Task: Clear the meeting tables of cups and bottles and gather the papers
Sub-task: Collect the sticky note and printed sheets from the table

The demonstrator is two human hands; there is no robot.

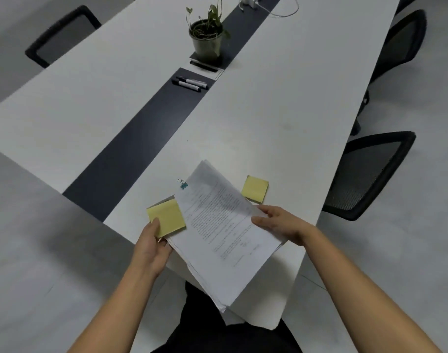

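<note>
A thick stack of printed white papers (pixel 222 225) hangs over the near corner of the white meeting table (pixel 281 103). My left hand (pixel 151 247) grips the stack's left edge together with a yellow sticky-note pad (pixel 168 216), thumb on the pad. My right hand (pixel 281 224) pinches the stack's right edge. A second yellow sticky-note pad (pixel 255 189) lies flat on the table just beyond my right hand. A teal binder clip (pixel 183 184) shows at the stack's far left corner.
A potted plant (pixel 207 36) stands on the table's dark centre strip (pixel 131 149), with two markers (pixel 189 84) just nearer. A white charger and cable (pixel 271 7) lie at the far end. Black mesh chairs (pixel 370 174) line the right side; another (pixel 62 34) stands at the far left.
</note>
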